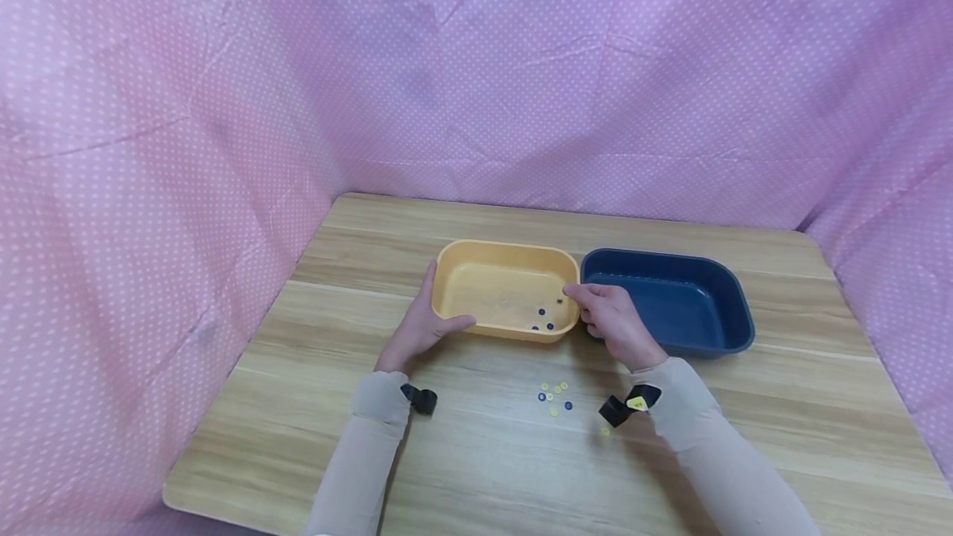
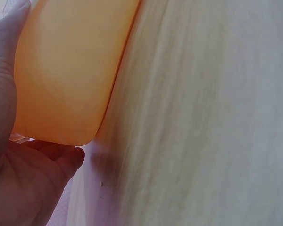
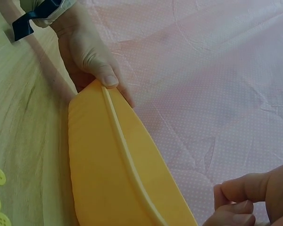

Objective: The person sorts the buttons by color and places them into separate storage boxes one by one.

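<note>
A yellow plastic bin (image 1: pixel 491 331) stands on the table with several dark blue buttons (image 1: pixel 542 312) inside, toward its right end. My left hand (image 1: pixel 423 323) grips the bin's left end, thumb along the near rim and the other fingers around the outer wall. At the bin's right rim is my right hand (image 1: pixel 612 319), fingers curled and fingertips together just over the inside. A small dark piece (image 1: pixel 560 301) shows right below those fingertips. In the right wrist view the curled fingers (image 3: pixel 243 187) partly hide their tips; I cannot tell whether they pinch a button.
Right beside the yellow bin stands a dark blue bin (image 1: pixel 733 296), partly behind my right hand. Several yellow buttons (image 1: pixel 554 413) and two blue buttons (image 1: pixel 569 405) lie on the wooden table (image 1: pixel 298 404) nearer to me. Pink dotted cloth (image 1: pixel 521 89) hangs around the table.
</note>
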### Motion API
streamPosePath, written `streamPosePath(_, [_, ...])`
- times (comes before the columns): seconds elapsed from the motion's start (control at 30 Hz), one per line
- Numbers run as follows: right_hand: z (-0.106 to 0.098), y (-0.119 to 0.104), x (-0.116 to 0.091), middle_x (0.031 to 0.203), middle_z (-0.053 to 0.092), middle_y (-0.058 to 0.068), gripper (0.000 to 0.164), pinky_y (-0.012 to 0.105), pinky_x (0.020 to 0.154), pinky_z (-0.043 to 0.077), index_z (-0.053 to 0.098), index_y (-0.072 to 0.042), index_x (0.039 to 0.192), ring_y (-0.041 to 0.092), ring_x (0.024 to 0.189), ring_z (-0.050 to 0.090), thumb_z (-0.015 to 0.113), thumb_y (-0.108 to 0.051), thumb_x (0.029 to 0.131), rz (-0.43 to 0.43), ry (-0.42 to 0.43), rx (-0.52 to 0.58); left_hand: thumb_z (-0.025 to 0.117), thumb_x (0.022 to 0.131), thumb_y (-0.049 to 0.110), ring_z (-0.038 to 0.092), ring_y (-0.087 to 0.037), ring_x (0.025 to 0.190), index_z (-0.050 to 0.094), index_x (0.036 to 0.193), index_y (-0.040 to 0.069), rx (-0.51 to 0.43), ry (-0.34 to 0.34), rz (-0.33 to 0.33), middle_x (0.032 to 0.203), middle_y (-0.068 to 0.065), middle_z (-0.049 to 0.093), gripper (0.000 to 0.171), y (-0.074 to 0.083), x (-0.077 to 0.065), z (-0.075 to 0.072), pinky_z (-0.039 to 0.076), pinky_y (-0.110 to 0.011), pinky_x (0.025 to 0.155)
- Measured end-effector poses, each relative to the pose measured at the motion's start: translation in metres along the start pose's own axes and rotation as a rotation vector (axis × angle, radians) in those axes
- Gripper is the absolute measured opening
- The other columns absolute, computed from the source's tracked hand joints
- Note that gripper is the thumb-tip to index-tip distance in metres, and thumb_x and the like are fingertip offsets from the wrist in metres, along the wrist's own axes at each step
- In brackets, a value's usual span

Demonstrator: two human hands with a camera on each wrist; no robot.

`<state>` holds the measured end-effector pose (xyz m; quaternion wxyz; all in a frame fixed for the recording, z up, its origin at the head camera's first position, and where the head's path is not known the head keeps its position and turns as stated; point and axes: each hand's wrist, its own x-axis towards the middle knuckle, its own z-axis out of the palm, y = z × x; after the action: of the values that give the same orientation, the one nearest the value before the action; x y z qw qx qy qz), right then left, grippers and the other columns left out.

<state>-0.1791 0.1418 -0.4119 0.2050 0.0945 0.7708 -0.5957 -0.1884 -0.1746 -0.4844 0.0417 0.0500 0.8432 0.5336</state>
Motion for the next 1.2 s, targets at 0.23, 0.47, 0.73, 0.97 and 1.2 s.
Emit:
streamPosePath(0.23, [0.000,0.003,-0.003,0.070,0.040,0.003,0.049,0.026,0.060,0.033,0.060,-0.001,0.126,0.021,0.067,0.044,0.056,-0.041,0.098,-0.011,0.008,-0.011,0.091,0.065,0.038,0.045,-0.029,0.127,-0.002,0.157,0.016,-0.017,-0.004,0.017,0.155,-0.014,0.029,0.132,-0.001,0.001,0.000,0.027,-0.043,0.112])
streamPosePath(0.47, [0.000,0.007,-0.010,0.070,0.040,0.003,0.049,0.028,0.062,0.034,0.061,-0.001,0.126,0.022,0.066,0.043,0.057,-0.041,0.097,-0.009,0.014,-0.020,0.090,0.065,0.039,0.041,-0.028,0.131,-0.003,0.157,0.016,-0.007,-0.007,-0.009,0.157,-0.013,0.025,0.133,0.000,0.001,0.000,0.024,-0.042,0.114])
streamPosePath(0.73, [0.000,0.008,-0.023,0.072,0.042,0.004,0.051,0.029,0.062,0.035,0.063,-0.004,0.125,0.027,0.070,0.046,0.059,-0.045,0.095,-0.019,0.011,-0.021,0.091,0.065,0.039,0.041,-0.028,0.131,-0.003,0.157,0.016,0.000,-0.003,-0.015,0.157,-0.014,0.026,0.133,-0.001,0.002,0.000,0.024,-0.042,0.114])
streamPosePath(0.97, [0.002,0.013,-0.031,0.070,0.041,0.005,0.050,0.030,0.060,0.033,0.062,-0.004,0.127,0.031,0.072,0.046,0.058,-0.043,0.097,-0.013,0.011,-0.030,0.091,0.065,0.038,0.038,-0.030,0.133,-0.003,0.157,0.014,-0.004,-0.009,-0.013,0.158,-0.016,0.024,0.133,0.001,0.000,0.000,0.023,-0.045,0.114])
streamPosePath(1.2, [0.001,0.021,-0.037,0.076,0.043,0.010,0.049,0.031,0.065,0.035,0.063,-0.006,0.127,0.035,0.085,0.047,0.057,-0.044,0.097,0.008,0.011,-0.045,0.090,0.066,0.039,0.039,-0.028,0.132,-0.003,0.157,0.015,-0.012,-0.016,-0.001,0.157,-0.014,0.025,0.132,0.001,0.001,0.000,0.024,-0.043,0.114])
